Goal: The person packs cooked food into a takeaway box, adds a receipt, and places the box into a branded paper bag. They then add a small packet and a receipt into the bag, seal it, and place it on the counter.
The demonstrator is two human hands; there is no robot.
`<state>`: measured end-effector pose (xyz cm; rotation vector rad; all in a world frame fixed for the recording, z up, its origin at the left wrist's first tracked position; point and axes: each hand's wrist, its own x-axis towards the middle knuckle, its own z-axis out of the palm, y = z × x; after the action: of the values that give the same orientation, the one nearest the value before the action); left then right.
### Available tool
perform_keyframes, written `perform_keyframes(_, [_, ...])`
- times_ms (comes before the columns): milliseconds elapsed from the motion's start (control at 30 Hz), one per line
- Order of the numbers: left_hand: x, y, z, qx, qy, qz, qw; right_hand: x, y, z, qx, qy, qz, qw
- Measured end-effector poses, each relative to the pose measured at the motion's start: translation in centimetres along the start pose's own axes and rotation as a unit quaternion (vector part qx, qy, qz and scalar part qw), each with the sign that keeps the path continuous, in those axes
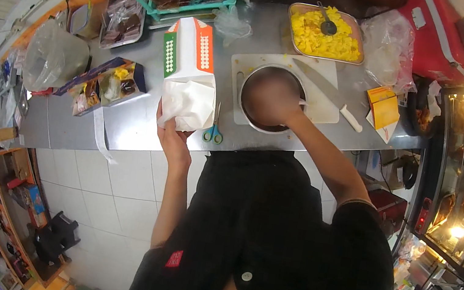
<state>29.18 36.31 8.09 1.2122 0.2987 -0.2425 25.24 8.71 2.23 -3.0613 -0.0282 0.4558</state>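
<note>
My left hand point(173, 141) grips the near end of a white box point(186, 68) with green and orange printed panels and white paper at its near end. My right hand point(286, 116) reaches into a round bowl point(246, 107) on a white cutting board point(331, 75); its fingers and the contents are blurred, and a small pale thing shows beside them. A large knife point(328, 90) with a white handle lies right of the bowl. Teal-handled scissors point(213, 137) lie between box and board.
A tray of yellow chunks point(304, 33) with a dark scoop sits behind the board. Teal racks point(176, 2), a dark-filled tray point(124, 14) and an open box point(88, 95) stand left. A red bag point(438, 32), yellow packet point(381, 106) and lit warming cabinet point(462, 179) are right.
</note>
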Motion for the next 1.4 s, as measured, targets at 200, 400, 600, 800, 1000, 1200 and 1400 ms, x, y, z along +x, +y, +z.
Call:
perform_keyframes(200, [0.1, -0.8, 2.0, -0.003, -0.008, 0.021, 1.000, 0.6, 3.2, 0.3, 0.176, -0.089, 0.030, 0.980])
perform_keyframes(400, [-0.4, -2.0, 2.7, -0.005, -0.007, 0.027, 1.000, -1.5, 4.5, -1.4, 0.209, 0.002, -0.015, 0.978])
perform_keyframes(600, [-0.7, -3.0, 3.2, 0.003, -0.005, 0.026, 1.000, 0.1, 0.8, -0.1, 0.034, -0.050, -0.033, 0.998])
perform_keyframes(800, [-1.3, -2.1, 4.3, 0.005, -0.019, 0.031, 0.999, 1.8, 2.9, 1.4, 0.150, -0.058, -0.027, 0.987])
perform_keyframes(1000, [-0.8, -2.3, 3.7, -0.011, -0.026, 0.019, 0.999, -0.6, 4.2, -3.3, 0.139, -0.044, -0.070, 0.987])
perform_keyframes(1200, [-0.2, -1.7, 4.0, 0.018, -0.027, 0.022, 0.999, 0.6, 0.4, 0.2, 0.014, -0.036, -0.004, 0.999])
perform_keyframes(1400, [-0.5, -1.5, 2.8, 0.020, -0.009, 0.024, 0.999, 2.4, 4.4, 2.3, 0.192, -0.064, 0.000, 0.979])
